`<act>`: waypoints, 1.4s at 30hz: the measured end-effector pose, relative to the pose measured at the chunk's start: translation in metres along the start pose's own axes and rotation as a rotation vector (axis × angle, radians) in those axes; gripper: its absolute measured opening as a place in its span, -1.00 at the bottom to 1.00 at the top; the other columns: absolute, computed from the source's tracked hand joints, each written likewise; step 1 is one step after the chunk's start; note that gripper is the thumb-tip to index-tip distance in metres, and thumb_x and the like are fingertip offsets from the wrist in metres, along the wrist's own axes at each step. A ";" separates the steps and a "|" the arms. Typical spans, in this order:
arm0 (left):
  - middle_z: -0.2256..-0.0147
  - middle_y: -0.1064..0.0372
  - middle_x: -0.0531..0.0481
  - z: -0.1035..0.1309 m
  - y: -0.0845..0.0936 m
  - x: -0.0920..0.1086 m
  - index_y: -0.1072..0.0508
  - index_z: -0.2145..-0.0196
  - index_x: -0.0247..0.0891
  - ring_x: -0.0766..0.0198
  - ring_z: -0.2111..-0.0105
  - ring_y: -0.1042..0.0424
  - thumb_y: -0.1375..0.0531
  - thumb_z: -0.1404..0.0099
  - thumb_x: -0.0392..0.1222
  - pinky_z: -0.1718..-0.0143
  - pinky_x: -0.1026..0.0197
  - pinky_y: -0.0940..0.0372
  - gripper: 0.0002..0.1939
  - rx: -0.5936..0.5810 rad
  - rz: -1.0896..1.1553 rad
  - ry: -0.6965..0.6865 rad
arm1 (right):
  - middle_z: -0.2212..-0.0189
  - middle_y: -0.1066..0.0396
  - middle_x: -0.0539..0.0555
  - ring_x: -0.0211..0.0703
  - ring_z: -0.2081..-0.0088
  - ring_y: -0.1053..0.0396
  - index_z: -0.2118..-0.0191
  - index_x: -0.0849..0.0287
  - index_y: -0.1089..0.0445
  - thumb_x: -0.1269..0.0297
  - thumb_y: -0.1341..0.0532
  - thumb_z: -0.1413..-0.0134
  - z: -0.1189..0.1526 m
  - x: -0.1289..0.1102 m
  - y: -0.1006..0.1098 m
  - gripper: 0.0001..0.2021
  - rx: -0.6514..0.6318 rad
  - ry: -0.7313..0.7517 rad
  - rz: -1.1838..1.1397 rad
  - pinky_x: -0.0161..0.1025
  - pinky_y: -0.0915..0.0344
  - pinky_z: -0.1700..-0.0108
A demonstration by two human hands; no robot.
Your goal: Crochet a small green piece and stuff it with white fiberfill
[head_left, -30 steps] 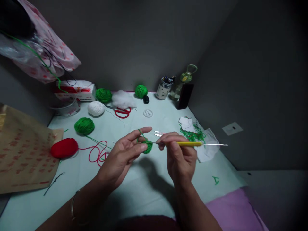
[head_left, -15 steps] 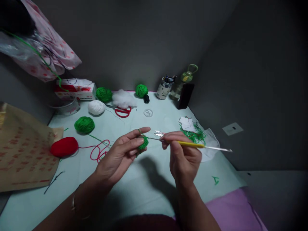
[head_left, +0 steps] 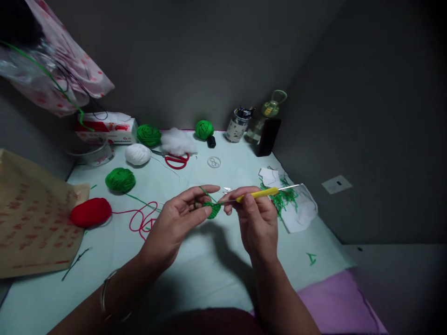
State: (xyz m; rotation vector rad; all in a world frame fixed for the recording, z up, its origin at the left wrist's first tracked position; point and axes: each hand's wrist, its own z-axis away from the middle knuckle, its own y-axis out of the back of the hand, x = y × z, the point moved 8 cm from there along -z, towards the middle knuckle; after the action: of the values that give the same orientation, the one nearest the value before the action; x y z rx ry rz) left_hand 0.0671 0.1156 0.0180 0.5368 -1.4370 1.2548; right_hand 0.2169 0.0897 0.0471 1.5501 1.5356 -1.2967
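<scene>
A small green crocheted piece [head_left: 213, 211] is pinched between the thumb and fingers of my left hand [head_left: 174, 218]. Green yarn runs over the raised index finger of that hand. My right hand [head_left: 257, 218] grips a crochet hook by its yellow handle [head_left: 260, 193]. The hook's left metal end meets the green piece, and its other end points up to the right. Beyond the right fingers, a small pair of scissors [head_left: 227, 190] lies partly hidden on the table.
Green yarn balls [head_left: 120, 180], a red ball [head_left: 91, 212] and a white ball [head_left: 138, 154] lie left, beside a paper bag [head_left: 38, 218]. Red scissors [head_left: 177, 161], a pen holder [head_left: 237, 125] and a bottle [head_left: 256, 128] stand or lie behind. Green yarn scraps [head_left: 284, 197] lie right.
My right hand has shifted slightly left and turned, so the hook's far end now points upward. The green piece has turned and sits slightly farther right, with my left thumb reaching farther across it.
</scene>
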 end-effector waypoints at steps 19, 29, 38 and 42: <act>0.47 -0.25 0.16 0.001 -0.013 -0.008 -0.56 -0.07 -0.14 0.57 0.61 0.05 -0.38 -0.23 -0.24 0.59 0.50 0.01 -0.57 -0.043 0.247 0.110 | 0.17 -0.53 0.15 -0.09 0.11 -0.49 0.00 0.12 -0.48 0.50 -0.22 -0.25 0.037 -0.044 -0.032 -0.74 -0.080 0.767 0.916 -0.11 -0.49 0.13; 0.29 -0.42 0.07 -0.003 -0.007 -0.002 -0.60 -0.02 -0.08 0.44 0.28 -0.36 -0.41 -0.21 -0.27 0.21 0.46 -0.25 -0.60 -0.034 0.166 0.003 | 0.26 -0.55 0.03 -0.16 0.23 -0.46 0.13 0.03 -0.54 0.40 -0.16 -0.33 0.007 -0.020 -0.012 -0.79 -0.037 0.249 0.298 -0.17 -0.46 0.28; 0.42 -0.35 0.09 -0.004 -0.011 -0.017 -0.59 -0.03 -0.24 0.53 0.51 -0.16 -0.40 -0.19 -0.24 0.33 0.43 -0.21 -0.58 -0.061 0.352 0.188 | 0.17 -0.53 0.07 -0.14 0.17 -0.48 -0.06 -0.01 -0.50 0.54 -0.22 -0.24 0.024 -0.035 -0.022 -0.64 -0.066 0.544 0.655 -0.11 -0.46 0.15; 0.44 -0.31 0.13 -0.004 -0.005 -0.010 -0.63 0.03 -0.20 0.52 0.51 -0.16 -0.37 -0.21 -0.30 0.23 0.38 -0.25 -0.66 -0.029 0.346 0.145 | 0.33 -0.51 0.00 -0.24 0.39 -0.37 0.16 0.00 -0.57 0.42 -0.17 -0.32 0.007 -0.023 -0.001 -0.77 0.040 0.242 0.207 -0.20 -0.35 0.35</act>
State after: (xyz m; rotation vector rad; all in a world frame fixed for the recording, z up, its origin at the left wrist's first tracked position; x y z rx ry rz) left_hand 0.0763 0.1148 0.0108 0.1752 -1.4624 1.5087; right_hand 0.2172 0.0747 0.0657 1.8930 1.4514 -1.0609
